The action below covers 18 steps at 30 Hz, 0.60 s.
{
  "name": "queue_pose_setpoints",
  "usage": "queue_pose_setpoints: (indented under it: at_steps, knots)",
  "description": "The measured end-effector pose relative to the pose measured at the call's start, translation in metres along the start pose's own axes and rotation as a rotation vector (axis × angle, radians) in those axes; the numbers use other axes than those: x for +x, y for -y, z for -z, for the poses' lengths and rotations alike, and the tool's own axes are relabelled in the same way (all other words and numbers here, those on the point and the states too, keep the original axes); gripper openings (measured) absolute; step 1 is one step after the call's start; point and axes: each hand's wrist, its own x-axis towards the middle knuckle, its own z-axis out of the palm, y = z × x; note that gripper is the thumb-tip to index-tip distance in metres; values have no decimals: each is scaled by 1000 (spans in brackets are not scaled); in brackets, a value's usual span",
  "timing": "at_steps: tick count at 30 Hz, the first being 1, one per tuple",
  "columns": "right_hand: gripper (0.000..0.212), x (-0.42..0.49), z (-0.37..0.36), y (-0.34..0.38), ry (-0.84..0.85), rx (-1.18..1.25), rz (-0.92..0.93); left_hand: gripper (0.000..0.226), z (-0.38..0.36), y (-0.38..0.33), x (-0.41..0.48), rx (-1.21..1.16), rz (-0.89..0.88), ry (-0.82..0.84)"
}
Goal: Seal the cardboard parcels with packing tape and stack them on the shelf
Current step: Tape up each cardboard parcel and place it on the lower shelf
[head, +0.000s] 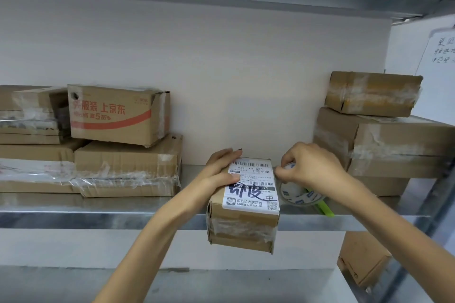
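Shiny metal shelf (98,204) had taped cardboard boxes (118,113) piled at both ends. Your small brown cardboard parcel with the white label (243,224) sat at the front edge, poking out over it. Your left hand (221,167) lay flat on top, fingers straight, and your right hand (312,167) gripped the clear packing tape roll (299,194) just beside the parcel's right side.

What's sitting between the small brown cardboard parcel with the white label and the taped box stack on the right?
The head view shows a clear packing tape roll, gripped by the right hand, and a green strip beside it.
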Motion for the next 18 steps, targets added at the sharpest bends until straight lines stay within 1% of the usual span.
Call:
queue_pose_setpoints:
  at_steps: [2, 4, 5, 6, 7, 8, 10, 11, 13, 14, 16, 17, 18]
  knots:
    - [27, -1, -5, 3, -21, -5, -4, 68, 7, -10, 1, 384, -6, 46]
    - [28, -2, -6, 4, -22, 16, -23, 57, 13, -22, 12, 773, -37, 101]
    - [28, -2, -6, 3, -24, 31, -31, 50, 10, -29, 20, 872, -59, 95]
    - [29, -2, -7, 3, -30, 43, -37, 44, 6, -34, 28, 901, -78, 61]
    - [31, -2, -8, 4, -40, 45, -38, 44, 0, -37, 35, 881, -81, 28]
    - [32, -3, -10, 5, -51, 36, -38, 45, -7, -37, 40, 831, -64, 35]
    - [35, -3, -13, 5, -70, 29, -35, 45, -13, -36, 43, 745, -18, 99]
    - [38, -3, -12, 4, -65, 68, -24, 43, -12, -35, 43, 711, -11, 99]
    - [42, -3, -3, -1, -28, 229, 32, 38, -3, -33, 39, 586, -19, 49]
    - [37, -3, 6, -4, -5, 315, 70, 35, 1, -30, 36, 478, -16, 27]
    - [17, -4, 28, -7, 18, 489, 152, 28, 5, -24, 30, 188, 26, -9]
    - [12, -3, 39, -8, 6, 575, 198, 26, 5, -19, 30, 48, 53, -46]
    - [13, 1, 49, -7, -20, 628, 243, 24, 3, -15, 34, -58, 78, -84]
